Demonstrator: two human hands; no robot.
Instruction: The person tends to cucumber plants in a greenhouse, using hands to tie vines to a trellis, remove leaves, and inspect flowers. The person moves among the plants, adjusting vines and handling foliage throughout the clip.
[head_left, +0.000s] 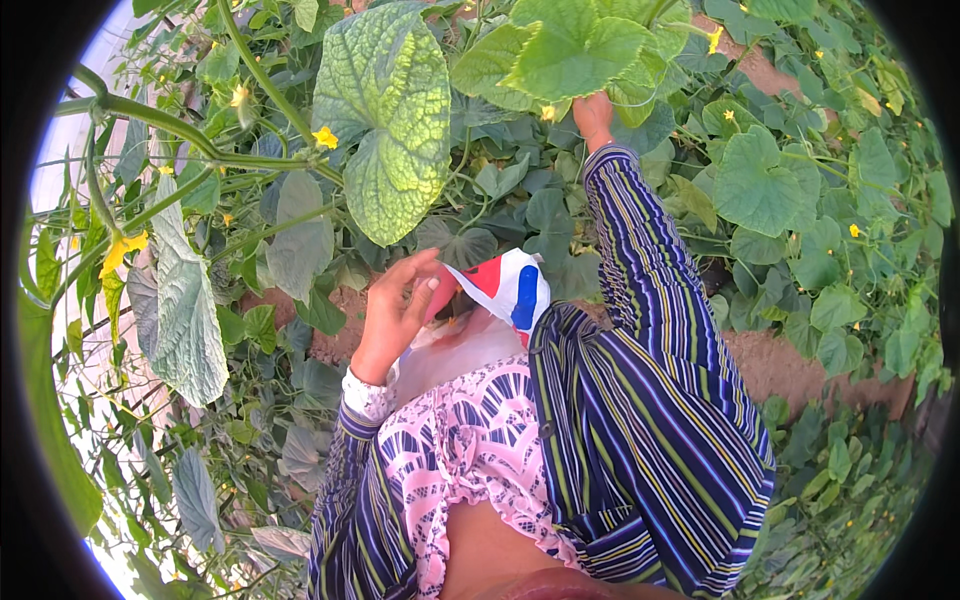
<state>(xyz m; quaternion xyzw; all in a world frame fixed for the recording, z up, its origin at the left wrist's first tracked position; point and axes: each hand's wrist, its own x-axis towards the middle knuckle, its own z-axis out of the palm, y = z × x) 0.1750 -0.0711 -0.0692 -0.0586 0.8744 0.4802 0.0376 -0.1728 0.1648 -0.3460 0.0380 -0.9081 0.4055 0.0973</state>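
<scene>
My left hand (395, 309) is at the open mouth of a white plastic bag (504, 289) with red and blue print, thumb and fingers on its pinkish edge. The bag hangs before my waist, and some small yellowish bits show inside it. My right hand (592, 116) reaches forward into the cucumber vines. Broad green cucumber leaves (574, 56) cover its fingers, so what they touch is hidden. A small yellow cucumber flower (548, 112) is just left of that hand.
A thick cucumber stem (169, 129) with yellow flowers crosses the upper left, close to the camera. A large cucumber leaf (386, 120) hangs ahead of my left hand. Dense vines surround me, with bare soil (795, 367) showing at the right.
</scene>
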